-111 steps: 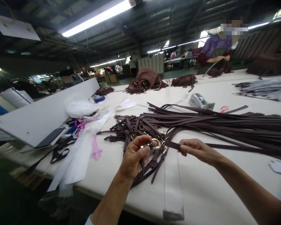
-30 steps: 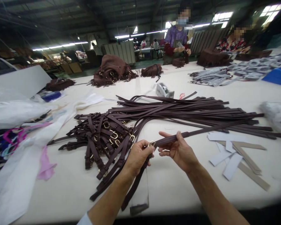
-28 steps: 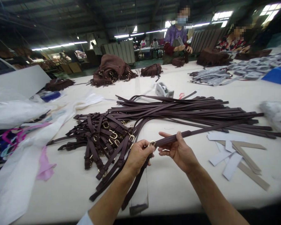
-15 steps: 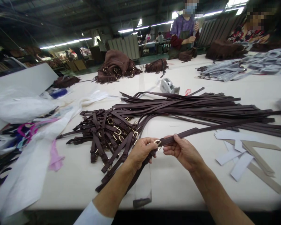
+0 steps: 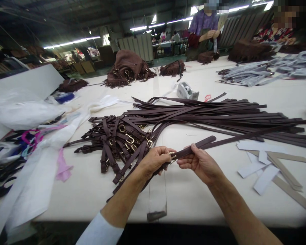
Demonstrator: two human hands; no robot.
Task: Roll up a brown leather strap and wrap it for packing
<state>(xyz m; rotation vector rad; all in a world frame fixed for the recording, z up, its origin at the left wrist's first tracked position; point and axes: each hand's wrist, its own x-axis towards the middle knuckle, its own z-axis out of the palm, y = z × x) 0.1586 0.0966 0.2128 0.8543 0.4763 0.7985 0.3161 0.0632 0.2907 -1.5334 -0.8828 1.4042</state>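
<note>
My left hand (image 5: 156, 161) is closed around the buckle end of a dark brown strap, with the gold-coloured buckle (image 5: 171, 157) at its fingertips. Just right of the buckle, my right hand (image 5: 200, 163) pinches the brown strap (image 5: 191, 150) between thumb and fingers. The strap passes through the buckle, and its rounded tip stands up beyond my right thumb, apart from the length running off to the right. Beside my left hand lies a pile of buckled strap ends (image 5: 124, 137). Behind both hands, long straps (image 5: 206, 114) stretch across the white table (image 5: 91, 200).
A tape dispenser (image 5: 186, 91) stands behind the straps. White and tan strips (image 5: 267, 170) lie at right. Plastic bags and cloth scraps (image 5: 63, 165) fill the left side. Brown fringed bags (image 5: 130, 68) sit at the back. A co-worker (image 5: 204, 29) stands across the table.
The strap's rounded tip has lifted away from the length behind it. Both hands keep their hold near the buckle. The view has shifted slightly, and the co-worker's hands have moved.
</note>
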